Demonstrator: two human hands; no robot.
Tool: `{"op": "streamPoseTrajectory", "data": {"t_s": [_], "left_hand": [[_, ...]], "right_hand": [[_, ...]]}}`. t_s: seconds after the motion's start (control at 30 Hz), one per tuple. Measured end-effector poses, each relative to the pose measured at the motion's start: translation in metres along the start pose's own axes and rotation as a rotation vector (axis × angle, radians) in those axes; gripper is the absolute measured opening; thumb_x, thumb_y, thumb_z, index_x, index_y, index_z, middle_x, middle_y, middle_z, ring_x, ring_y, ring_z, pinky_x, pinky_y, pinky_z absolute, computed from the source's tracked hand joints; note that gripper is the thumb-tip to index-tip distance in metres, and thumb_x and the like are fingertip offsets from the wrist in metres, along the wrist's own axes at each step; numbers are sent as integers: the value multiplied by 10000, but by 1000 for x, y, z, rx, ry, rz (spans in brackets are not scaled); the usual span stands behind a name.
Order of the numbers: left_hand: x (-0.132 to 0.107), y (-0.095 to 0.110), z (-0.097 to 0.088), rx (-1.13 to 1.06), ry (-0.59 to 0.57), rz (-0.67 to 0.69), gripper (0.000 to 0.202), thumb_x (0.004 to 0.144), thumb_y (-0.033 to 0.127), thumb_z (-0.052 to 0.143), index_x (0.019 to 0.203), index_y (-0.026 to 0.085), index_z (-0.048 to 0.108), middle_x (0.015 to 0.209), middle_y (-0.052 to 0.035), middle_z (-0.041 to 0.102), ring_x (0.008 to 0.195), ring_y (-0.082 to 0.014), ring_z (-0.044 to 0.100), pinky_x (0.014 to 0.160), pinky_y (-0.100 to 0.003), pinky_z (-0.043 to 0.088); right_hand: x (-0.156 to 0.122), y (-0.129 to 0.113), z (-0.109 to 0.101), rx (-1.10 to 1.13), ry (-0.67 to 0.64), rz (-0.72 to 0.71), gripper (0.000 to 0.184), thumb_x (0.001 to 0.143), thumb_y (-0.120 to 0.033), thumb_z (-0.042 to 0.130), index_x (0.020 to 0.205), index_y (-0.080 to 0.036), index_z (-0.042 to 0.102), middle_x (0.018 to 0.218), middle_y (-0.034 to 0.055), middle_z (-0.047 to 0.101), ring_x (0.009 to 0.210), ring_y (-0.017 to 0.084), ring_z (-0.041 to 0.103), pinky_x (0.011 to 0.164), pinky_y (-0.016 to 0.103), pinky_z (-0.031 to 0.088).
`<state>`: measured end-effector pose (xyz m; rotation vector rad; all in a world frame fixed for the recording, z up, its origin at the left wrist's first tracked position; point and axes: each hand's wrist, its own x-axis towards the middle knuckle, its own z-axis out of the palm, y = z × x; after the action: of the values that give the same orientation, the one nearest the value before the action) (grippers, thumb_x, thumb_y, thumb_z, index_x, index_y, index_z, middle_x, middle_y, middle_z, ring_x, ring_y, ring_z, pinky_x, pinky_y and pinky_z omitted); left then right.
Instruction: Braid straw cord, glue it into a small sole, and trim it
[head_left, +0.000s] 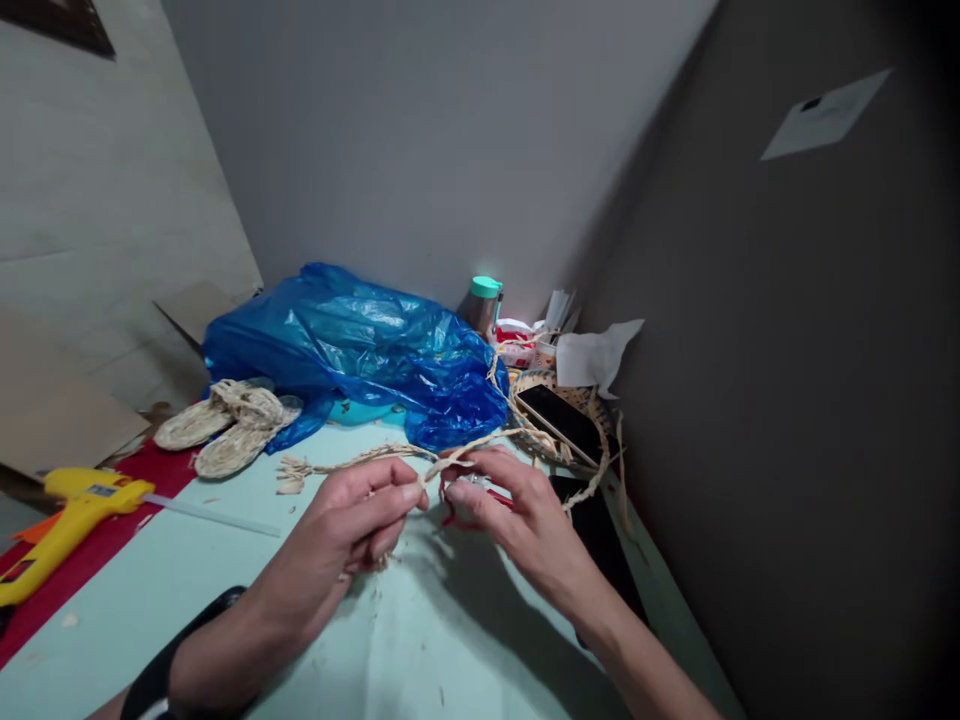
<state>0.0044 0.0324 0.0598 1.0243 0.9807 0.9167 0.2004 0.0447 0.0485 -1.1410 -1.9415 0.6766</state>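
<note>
My left hand (375,510) is closed, thumb and index finger pinching a pale straw braid (442,466) in front of me. My right hand (517,495) curves over the same braid from the other side, its fingers on the strand and its thumb lower down. From there the straw runs back to the right, over a woven basket. Just behind both hands, another braided straw cord (352,460) lies on the table, with a frayed tassel end at its left. A red-handled tool (499,496) shows partly behind my right hand; its kind is hidden.
At left lie a yellow glue gun (97,500) with a glue stick and a pair of woven straw sandals (232,425). Behind is a blue plastic bag (352,340). A bottle (484,305) stands near the woven basket (600,410), which holds a phone (562,420). Walls close off back and right.
</note>
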Motion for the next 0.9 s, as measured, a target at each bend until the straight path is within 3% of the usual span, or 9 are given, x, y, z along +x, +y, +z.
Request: {"op": "streamPoseTrajectory", "data": {"t_s": [0.13, 0.2, 0.33, 0.47, 0.63, 0.73, 0.9], "left_hand": [[-14, 0, 6, 72, 58, 93, 242, 870, 420, 654, 791, 203, 584, 512, 89, 369, 491, -83, 259, 452, -183, 224], [-17, -1, 9, 155, 106, 149, 237, 876, 434, 630, 786, 219, 588, 514, 82, 381, 490, -97, 306, 458, -197, 266], [-17, -7, 13, 483, 215, 306, 182, 867, 381, 584, 756, 243, 626, 560, 49, 513, 519, -139, 468, 511, -242, 379], [-13, -18, 13, 717, 249, 441, 161, 866, 286, 533, 767, 253, 655, 623, 26, 665, 576, -174, 611, 568, -262, 456], [-14, -28, 14, 751, 222, 381, 191, 877, 281, 503, 740, 262, 633, 650, 37, 689, 590, -165, 627, 572, -250, 451], [-15, -30, 16, 715, 243, 348, 158, 855, 307, 529, 751, 266, 641, 621, 50, 666, 569, -160, 608, 589, -255, 435], [-14, -34, 16, 712, 249, 293, 164, 833, 386, 574, 812, 269, 687, 626, 47, 680, 580, -172, 615, 602, -258, 432]], "right_hand": [[-7, -26, 5, 350, -73, 65, 133, 943, -326, 630, 1006, -223, 687, 1018, 12, 708, 952, 168, 656, 875, 283, 495], [-10, -33, 7, 382, -62, 101, 143, 914, -342, 669, 975, -213, 674, 988, 11, 694, 934, 172, 642, 852, 288, 483], [-14, -32, 12, 75, 85, 20, 190, 917, -350, 666, 832, -186, 627, 819, 5, 642, 809, 172, 576, 739, 296, 412], [-18, -24, 23, -337, 248, -233, 319, 985, -258, 513, 681, -170, 546, 639, 0, 518, 642, 154, 439, 659, 326, 314], [-19, -13, 31, -628, 337, -517, 322, 923, -174, 518, 602, -173, 544, 570, 1, 471, 607, 155, 390, 647, 356, 285], [-20, -8, 32, -644, 384, -548, 333, 901, -154, 510, 569, -182, 519, 549, -8, 456, 590, 148, 375, 626, 352, 283], [-19, -2, 31, -688, 373, -478, 355, 928, -250, 458, 584, -197, 525, 559, -6, 451, 592, 159, 376, 628, 363, 311]]}}
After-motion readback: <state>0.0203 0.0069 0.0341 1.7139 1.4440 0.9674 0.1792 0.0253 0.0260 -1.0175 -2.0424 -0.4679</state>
